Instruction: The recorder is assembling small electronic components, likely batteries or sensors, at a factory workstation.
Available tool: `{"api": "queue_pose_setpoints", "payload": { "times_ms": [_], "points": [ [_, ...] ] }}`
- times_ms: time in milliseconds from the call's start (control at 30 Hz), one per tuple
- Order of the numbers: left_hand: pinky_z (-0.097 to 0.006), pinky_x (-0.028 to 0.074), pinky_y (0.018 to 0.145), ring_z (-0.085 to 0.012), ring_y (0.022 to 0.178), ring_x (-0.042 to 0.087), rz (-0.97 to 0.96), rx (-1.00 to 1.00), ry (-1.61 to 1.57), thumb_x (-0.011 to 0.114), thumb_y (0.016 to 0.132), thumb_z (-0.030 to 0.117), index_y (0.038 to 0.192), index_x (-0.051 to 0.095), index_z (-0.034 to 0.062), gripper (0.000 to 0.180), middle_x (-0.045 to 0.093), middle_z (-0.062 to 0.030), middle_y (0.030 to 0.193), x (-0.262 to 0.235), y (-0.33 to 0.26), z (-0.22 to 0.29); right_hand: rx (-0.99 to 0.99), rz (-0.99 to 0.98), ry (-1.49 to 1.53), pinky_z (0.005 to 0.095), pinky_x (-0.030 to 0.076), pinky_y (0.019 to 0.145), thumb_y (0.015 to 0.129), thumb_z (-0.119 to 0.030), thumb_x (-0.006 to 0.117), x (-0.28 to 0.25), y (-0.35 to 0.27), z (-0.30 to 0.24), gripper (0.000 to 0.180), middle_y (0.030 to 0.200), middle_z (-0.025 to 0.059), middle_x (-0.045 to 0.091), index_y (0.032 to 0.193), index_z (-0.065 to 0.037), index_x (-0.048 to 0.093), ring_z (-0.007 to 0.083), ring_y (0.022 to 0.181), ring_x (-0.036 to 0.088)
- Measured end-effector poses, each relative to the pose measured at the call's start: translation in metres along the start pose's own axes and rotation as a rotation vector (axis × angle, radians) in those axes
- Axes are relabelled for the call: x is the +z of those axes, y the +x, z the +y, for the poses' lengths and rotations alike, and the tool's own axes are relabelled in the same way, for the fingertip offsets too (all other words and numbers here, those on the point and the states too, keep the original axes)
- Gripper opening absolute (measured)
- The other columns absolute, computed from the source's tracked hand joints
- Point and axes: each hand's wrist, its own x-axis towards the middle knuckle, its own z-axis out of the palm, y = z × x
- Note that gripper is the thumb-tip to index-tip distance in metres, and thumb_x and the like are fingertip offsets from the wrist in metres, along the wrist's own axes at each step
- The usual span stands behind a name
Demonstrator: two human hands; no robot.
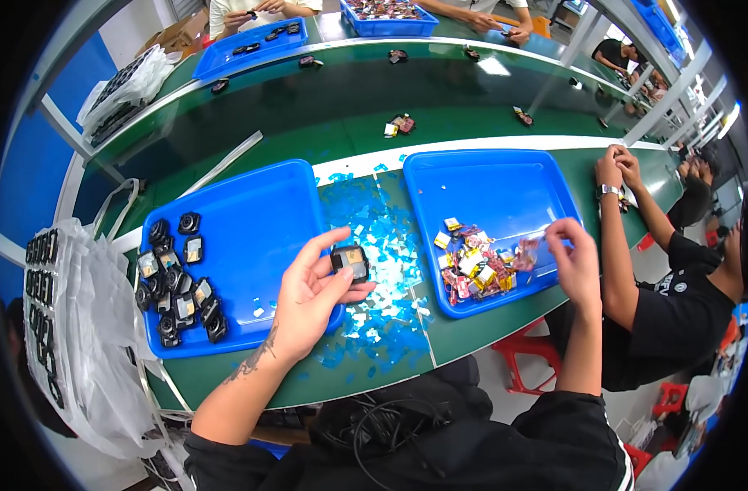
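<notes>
Blue scraps [388, 278] litter bench [456, 337] near held casing [355, 263]

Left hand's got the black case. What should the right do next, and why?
Probably secure the reddish piece with the right hand before moving away: it is at the fingertips over the right blue tray, but blur hides the grip. The left hand already holds the black case between the trays.

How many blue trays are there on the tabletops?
4: a near left tray and a near right tray, either side of the blue scraps, plus a far left tray and a far centre tray along the top. Others may be hidden.
</notes>
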Motion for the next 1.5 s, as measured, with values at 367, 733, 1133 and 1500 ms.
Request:
{"api": "queue_pose_setpoints", "payload": {
  "times_ms": [367, 733, 1133, 1500],
  "points": [
    [-0.028, 0.051, 0.086, -0.0162, 0.098, 0.059, -0.058, 0.251, 0.359, 0.063, 0.089, 0.004, 0.118, 0.066, 0.0027, 0.029, 0.055, -0.0088, 0.117, 0.006, 0.001, 0.005, -0.09, -0.376, 0.613, 0.0202, 0.048, 0.07, 0.087, 0.005, 0.064, 0.085, -0.006, -0.114, 0.009, 0.085, 0.0023, 0.061, 0.094, 0.002, 0.058, 0.006, 0.079, 0.059],
    [-0.029, 0.049, 0.068, -0.0161, 0.077, 0.061, -0.058, 0.265, 0.496, 0.076, 0.08, 0.016, 0.093, 0.074, 0.0033, 0.018, 0.062, -0.0078, 0.09, -0.004, -0.002, 0.0, -0.415, -0.371, 0.307, 0.0293, 0.048, 0.067, 0.083, 0.004, 0.066, 0.127, -0.013, -0.144, 0.012, 0.084, 0.008, 0.059, 0.091, 0.001, 0.058, 0.0179, 0.075, 0.06],
    [-0.023, 0.049, 0.075, -0.0086, 0.085, 0.061, -0.153, -0.053, 0.2, 0.069, 0.089, 0.008, 0.095, 0.072, -0.0044, 0.014, 0.067, -0.0052, 0.091, -0.004, -0.003, 0.009, -0.188, -0.516, 0.619, 0.0226, 0.049, 0.073, 0.084, 0.008, 0.063, 0.132, -0.019, -0.123, 0.025, 0.101, 0.0076, 0.06, 0.107, -0.001, 0.068, 0.0119, 0.087, 0.059],
    [-0.025, 0.052, 0.08, -0.0125, 0.089, 0.065, -0.23, -0.123, -0.103, 0.064, 0.092, 0.007, 0.099, 0.069, -0.0052, 0.015, 0.07, -0.0102, 0.095, -0.001, -0.004, 0.0, -0.199, -0.494, 0.932, 0.0275, 0.052, 0.08, 0.084, 0.009, 0.061, 0.141, -0.023, -0.116, 0.018, 0.106, 0.0119, 0.057, 0.101, 0.006, 0.067, 0.0168, 0.099, 0.057]
  ]
}}
